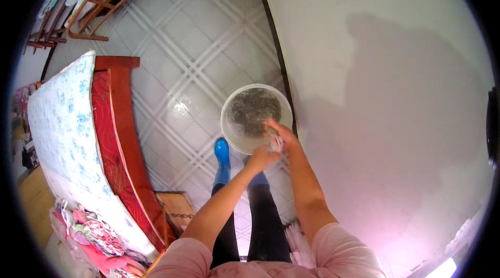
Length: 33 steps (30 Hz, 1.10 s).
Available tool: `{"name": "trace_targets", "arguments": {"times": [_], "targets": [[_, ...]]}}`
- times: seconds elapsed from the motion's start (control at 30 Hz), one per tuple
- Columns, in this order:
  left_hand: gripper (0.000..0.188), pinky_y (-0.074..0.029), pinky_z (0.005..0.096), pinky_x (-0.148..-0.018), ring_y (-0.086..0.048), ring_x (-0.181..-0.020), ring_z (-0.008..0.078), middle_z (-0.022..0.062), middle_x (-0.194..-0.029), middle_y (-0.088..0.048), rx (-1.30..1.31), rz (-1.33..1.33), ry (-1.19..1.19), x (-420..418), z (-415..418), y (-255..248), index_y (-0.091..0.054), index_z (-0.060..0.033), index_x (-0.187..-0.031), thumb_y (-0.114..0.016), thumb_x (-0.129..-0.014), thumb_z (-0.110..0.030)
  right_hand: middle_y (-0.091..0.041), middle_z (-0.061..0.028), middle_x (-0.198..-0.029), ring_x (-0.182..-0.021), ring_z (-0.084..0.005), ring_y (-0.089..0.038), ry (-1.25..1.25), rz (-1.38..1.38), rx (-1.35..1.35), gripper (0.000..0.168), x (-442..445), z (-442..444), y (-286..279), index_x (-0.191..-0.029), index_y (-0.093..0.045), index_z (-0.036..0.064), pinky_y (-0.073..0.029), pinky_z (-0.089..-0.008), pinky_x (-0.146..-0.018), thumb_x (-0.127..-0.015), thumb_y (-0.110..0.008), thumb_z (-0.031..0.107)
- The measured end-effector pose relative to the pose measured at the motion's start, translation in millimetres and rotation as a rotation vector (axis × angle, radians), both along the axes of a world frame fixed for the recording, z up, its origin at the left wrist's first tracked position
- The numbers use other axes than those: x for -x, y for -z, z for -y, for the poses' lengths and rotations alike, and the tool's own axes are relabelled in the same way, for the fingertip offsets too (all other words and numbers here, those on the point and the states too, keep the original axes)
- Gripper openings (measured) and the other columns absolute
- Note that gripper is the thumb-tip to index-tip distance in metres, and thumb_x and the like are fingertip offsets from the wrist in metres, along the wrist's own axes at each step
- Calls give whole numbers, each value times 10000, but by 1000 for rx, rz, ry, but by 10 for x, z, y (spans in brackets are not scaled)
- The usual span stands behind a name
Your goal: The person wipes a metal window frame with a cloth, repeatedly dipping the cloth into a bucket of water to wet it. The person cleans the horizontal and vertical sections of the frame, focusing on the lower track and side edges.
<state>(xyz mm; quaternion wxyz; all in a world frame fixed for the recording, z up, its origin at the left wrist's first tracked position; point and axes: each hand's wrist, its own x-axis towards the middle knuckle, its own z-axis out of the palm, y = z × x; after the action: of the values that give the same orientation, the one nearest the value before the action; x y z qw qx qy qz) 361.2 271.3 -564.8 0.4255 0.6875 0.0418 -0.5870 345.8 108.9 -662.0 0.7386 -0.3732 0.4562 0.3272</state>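
Observation:
A round white bucket (233,137) with dark, murky water (252,108) in it stands on the tiled floor before me, close to the wall. Over its near right rim, my left hand (263,159) and my right hand (284,134) are both closed on a bunched, wet-looking light cloth (275,141). The cloth is partly hidden by my fingers and slightly blurred. My left hand is the lower of the two, while the right one reaches further over the water. Blue rubber boots (222,153) are on my feet, just short of the bucket.
At left is a bed with a red wooden frame (125,122) and a blue-patterned white cover (66,114); clothes (101,235) lie at its near end. A cardboard box (177,207) stands by the bed. Wooden furniture (93,36) is at upper left; a pale wall (390,122) rises at right.

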Motion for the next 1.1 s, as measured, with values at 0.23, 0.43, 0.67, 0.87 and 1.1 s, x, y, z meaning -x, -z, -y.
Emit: {"name": "trace_targets", "arguments": {"times": [0.23, 0.43, 0.67, 0.87, 1.1], "targets": [[363, -482, 305, -688, -629, -886, 167, 28, -1035, -659, 595, -1016, -857, 287, -78, -456, -653, -111, -1233, -719, -969, -351, -423, -152, -1625, -1472, -386, -426, 429, 496, -584, 875, 93, 50, -923, -1616, -365, 141, -499, -521, -1017, -973, -561, 701], [274, -440, 271, -629, -559, -775, 102, 18, -956, -631, 672, -940, -841, 147, 25, -901, -625, -93, -1162, -708, -988, -288, -706, -134, -1104, -1084, -310, -693, 383, 397, -335, 408, 170, 44, -1437, -1165, -645, 59, -588, -459, -864, -1050, -606, 448], [232, -458, 315, -519, -587, -619, 128, 13, -781, -640, 293, -413, -287, -4, 21, -779, -673, -84, -1030, -791, -881, -217, -656, -79, -805, -693, -218, -670, 125, 215, 144, 241, -88, -48, -1742, -976, -641, 39, -557, -361, -613, -1029, -672, 272], [535, -575, 479, -739, -744, -834, 412, 264, -938, -752, 39, 335, -68, 78, 227, -666, -682, 9, -1145, -803, -796, -378, -728, -239, -947, -858, -373, -706, -489, 281, 893, 419, -105, -134, -1202, -1040, -698, -58, -565, -463, -802, -1000, -620, 351], [462, -557, 552, -855, -697, -984, 492, 313, -1044, -719, -55, 515, 66, 135, 181, -740, -669, -24, -1224, -728, -867, -312, -679, -346, -1171, -1112, -498, -656, -585, 263, 1056, 473, -183, -343, -1716, -1139, -688, -71, -528, -526, -962, -1010, -582, 371]]}}
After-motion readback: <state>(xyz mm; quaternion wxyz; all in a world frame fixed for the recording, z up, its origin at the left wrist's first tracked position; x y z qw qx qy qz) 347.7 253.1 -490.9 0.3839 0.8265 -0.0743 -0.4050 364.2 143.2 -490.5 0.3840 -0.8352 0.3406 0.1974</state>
